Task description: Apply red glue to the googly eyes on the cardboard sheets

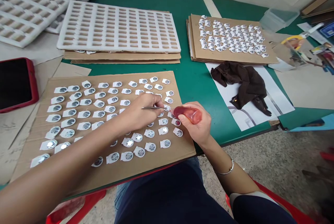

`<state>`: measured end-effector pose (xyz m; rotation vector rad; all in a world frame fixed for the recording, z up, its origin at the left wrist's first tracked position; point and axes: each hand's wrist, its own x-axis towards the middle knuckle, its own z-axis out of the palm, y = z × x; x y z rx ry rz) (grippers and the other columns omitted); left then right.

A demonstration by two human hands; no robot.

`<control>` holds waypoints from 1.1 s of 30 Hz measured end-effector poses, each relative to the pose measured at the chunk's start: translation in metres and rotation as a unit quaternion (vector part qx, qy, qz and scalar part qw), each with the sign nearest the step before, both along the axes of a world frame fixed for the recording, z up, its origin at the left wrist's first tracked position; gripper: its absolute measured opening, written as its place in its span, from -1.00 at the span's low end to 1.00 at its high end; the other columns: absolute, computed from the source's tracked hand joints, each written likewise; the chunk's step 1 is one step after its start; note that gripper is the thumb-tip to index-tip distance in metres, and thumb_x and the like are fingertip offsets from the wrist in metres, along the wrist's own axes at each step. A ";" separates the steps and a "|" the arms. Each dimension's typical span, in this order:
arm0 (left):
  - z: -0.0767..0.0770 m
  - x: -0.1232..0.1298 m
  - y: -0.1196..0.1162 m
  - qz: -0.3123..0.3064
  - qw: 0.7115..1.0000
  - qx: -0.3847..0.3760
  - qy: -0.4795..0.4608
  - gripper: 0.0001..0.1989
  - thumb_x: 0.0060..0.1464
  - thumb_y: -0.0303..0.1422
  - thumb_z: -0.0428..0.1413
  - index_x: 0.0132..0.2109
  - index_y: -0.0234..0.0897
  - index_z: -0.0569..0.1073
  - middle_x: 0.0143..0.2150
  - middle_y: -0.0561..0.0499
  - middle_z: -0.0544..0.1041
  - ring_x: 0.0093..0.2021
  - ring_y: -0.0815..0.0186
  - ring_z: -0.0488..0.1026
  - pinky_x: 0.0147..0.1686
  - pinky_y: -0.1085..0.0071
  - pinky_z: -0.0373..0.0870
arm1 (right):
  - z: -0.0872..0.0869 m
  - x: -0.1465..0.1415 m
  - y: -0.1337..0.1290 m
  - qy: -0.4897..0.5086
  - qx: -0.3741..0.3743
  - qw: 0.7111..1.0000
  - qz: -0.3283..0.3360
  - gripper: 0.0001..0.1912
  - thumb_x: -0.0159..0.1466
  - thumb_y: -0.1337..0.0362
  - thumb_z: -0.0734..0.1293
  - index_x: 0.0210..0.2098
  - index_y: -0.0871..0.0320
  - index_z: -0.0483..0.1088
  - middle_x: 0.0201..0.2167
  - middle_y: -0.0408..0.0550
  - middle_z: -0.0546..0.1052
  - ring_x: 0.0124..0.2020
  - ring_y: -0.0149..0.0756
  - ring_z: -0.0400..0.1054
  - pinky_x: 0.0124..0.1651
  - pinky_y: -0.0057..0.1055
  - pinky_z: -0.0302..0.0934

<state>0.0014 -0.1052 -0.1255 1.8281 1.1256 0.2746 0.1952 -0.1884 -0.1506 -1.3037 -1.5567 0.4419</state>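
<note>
My left hand (pixel 143 107) is closed around slim metal tweezers (pixel 150 108), their tip at a small silver disc on a white tab (pixel 167 108). In my right hand (pixel 199 123) is a small translucent red squeeze bottle (pixel 191 114), tilted with its narrow end toward that same piece. Both hands are over the right part of a cardboard sheet (pixel 156 163). Rows of similar white tabs with round silver discs lie on the sheet, and my left forearm covers some of them.
Behind the sheet, a white slotted tray (pixel 117 27) rests on stacked cardboard. More pieces lie on a second cardboard stack (pixel 232 57) at back right. A dark brown cloth (pixel 242 81) lies on paper at right. A red-cased phone (pixel 17 84) sits at left.
</note>
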 end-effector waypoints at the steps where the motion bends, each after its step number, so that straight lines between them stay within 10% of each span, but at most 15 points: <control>1: 0.001 0.000 0.000 0.001 1.000 0.000 -0.001 -0.88 -0.02 -0.32 0.07 -0.37 -0.26 0.46 -0.52 0.07 0.45 -0.54 0.42 0.30 -0.54 0.44 0.18 | 0.000 0.000 0.000 -0.001 -0.001 1.000 -0.001 -0.75 0.11 0.29 0.40 -0.20 0.12 0.37 -0.28 -0.06 0.47 -0.25 -0.28 0.38 -0.17 -0.24 0.30; 12: -0.003 0.003 -0.004 0.026 0.999 0.021 -0.014 -0.88 -0.03 -0.33 0.07 -0.40 -0.26 0.46 -0.47 0.05 0.48 -0.52 0.41 0.33 -0.53 0.45 0.21 | -0.001 0.003 -0.003 0.114 -0.062 0.989 -0.068 -0.79 0.12 0.21 0.39 -0.27 0.14 0.40 -0.33 -0.07 0.50 -0.32 -0.29 0.42 -0.24 -0.28 0.35; 19: 0.002 0.002 -0.019 0.046 0.997 0.051 -0.029 -0.90 -0.01 -0.34 0.06 -0.39 -0.26 0.45 -0.52 0.07 0.45 -0.54 0.42 0.29 -0.56 0.47 0.19 | 0.000 0.018 0.003 0.428 -0.118 0.892 -0.087 -0.64 0.15 0.08 0.34 -0.18 0.18 0.28 -0.46 -0.07 0.54 -0.48 -0.29 0.47 -0.57 -0.45 0.31; 33: 0.005 -0.012 -0.052 0.199 0.968 0.136 -0.069 -0.81 0.02 -0.23 0.15 -0.26 -0.23 0.52 -0.29 0.00 0.57 -0.32 0.31 0.47 -0.36 0.41 0.36 | 0.005 0.034 0.004 0.584 -0.154 0.795 -0.051 -0.65 0.16 -0.04 0.30 -0.29 0.13 0.29 -0.51 -0.18 0.44 -0.51 -0.42 0.38 -0.60 -0.56 0.20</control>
